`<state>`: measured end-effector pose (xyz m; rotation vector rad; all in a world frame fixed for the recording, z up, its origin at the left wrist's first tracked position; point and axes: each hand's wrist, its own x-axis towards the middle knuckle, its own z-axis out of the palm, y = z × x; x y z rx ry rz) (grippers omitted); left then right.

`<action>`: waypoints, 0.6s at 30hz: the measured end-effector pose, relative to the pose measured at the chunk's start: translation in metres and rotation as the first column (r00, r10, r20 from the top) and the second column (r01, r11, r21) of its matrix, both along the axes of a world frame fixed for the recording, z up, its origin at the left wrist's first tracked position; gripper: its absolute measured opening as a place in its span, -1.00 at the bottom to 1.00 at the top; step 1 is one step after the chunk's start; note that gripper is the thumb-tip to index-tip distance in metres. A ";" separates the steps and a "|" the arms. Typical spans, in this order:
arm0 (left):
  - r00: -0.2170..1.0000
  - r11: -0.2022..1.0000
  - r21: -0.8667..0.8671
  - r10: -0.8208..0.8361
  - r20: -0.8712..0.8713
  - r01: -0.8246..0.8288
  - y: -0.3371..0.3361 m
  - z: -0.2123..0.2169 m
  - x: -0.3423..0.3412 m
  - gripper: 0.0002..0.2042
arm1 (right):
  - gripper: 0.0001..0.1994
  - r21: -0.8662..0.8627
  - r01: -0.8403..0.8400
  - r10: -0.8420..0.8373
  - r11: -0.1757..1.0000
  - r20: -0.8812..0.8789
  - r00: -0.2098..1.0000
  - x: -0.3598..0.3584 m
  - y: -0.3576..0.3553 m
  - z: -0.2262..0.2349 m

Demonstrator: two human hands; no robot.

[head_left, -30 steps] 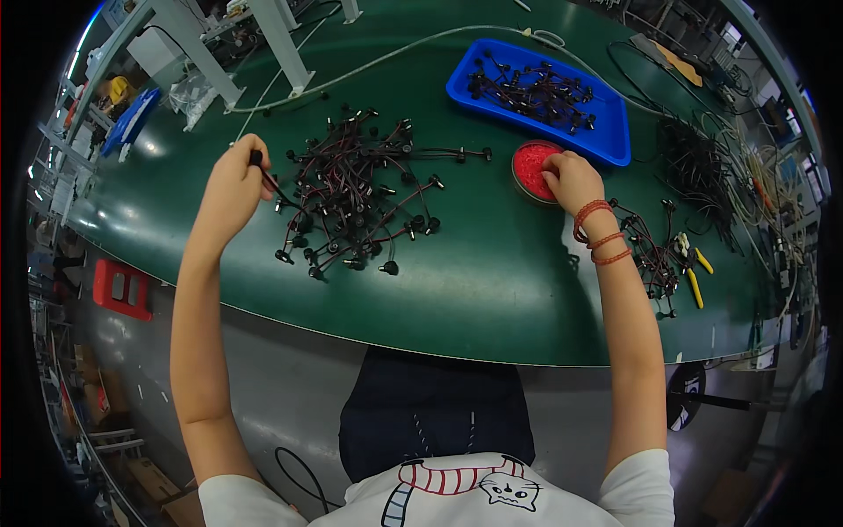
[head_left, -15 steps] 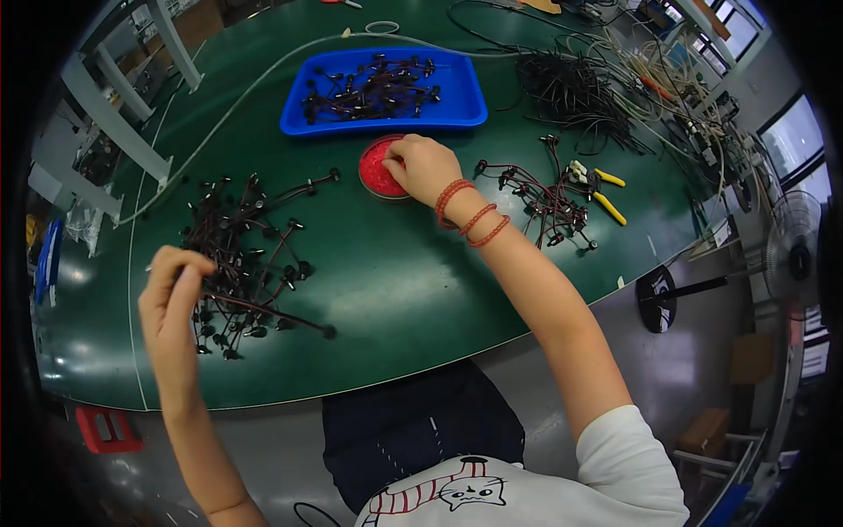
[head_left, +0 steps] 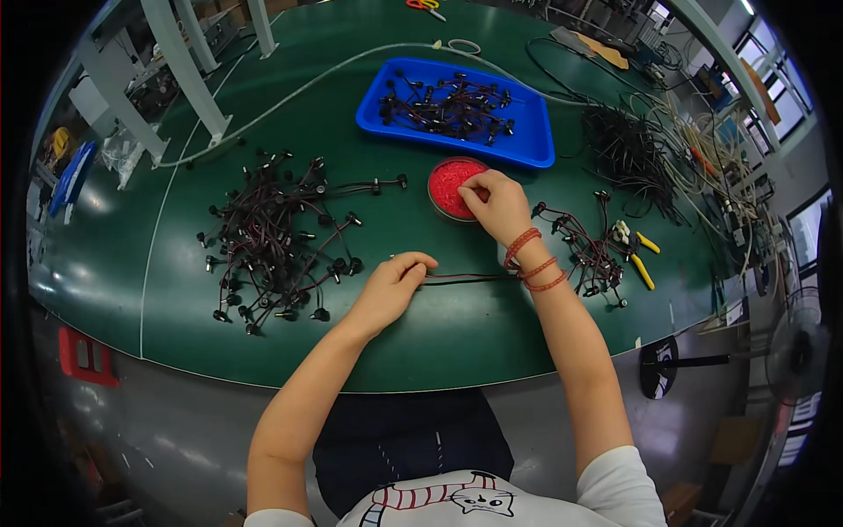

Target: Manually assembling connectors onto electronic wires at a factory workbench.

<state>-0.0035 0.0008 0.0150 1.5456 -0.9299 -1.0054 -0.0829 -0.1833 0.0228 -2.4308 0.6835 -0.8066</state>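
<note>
My left hand (head_left: 392,288) is closed on one end of a thin red-and-black cable (head_left: 470,279), which stretches right until it passes behind my right wrist. My right hand (head_left: 498,204) pinches at the right rim of a round dish of small red pieces (head_left: 453,186); whatever lies between its fingertips is too small to make out. To the left of my left hand spreads a tangled pile of short cables with black connector ends (head_left: 277,228). A smaller bunch of similar cables (head_left: 590,255) lies right of my right wrist.
Behind the dish stands a blue tray (head_left: 373,123) holding more such cables. Yellow-handled pliers (head_left: 645,259) lie at the right, with a heap of black cable pieces (head_left: 628,154) beyond. Scissors (head_left: 426,7) rest at the far edge; a pale hose (head_left: 325,70) crosses the green table (head_left: 421,351).
My left hand has come away from the left pile toward the middle, carrying a cable. My right hand stays at the red dish. The whole view has shifted, with the table contents appearing further right.
</note>
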 end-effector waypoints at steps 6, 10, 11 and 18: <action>0.961 0.998 0.045 -0.040 -0.274 0.054 -0.006 0.004 0.004 -0.83 | -0.86 0.366 -0.027 -0.030 0.930 0.149 0.988 -0.012 0.012 0.006; 0.877 0.995 0.066 -0.036 -0.480 0.077 -0.009 -0.005 0.010 -0.81 | -0.89 0.505 -0.167 0.008 0.847 0.302 0.953 -0.029 0.042 0.007; 0.871 0.994 0.042 -0.064 -0.487 0.097 -0.010 -0.006 0.012 -0.80 | -0.91 0.447 -0.198 0.058 0.873 0.306 0.950 -0.033 0.049 0.008; 0.656 0.997 -0.081 -0.058 -0.753 -0.004 -0.009 -0.008 0.008 -0.76 | -0.98 0.281 -0.216 0.159 0.935 0.211 0.964 -0.036 0.076 0.019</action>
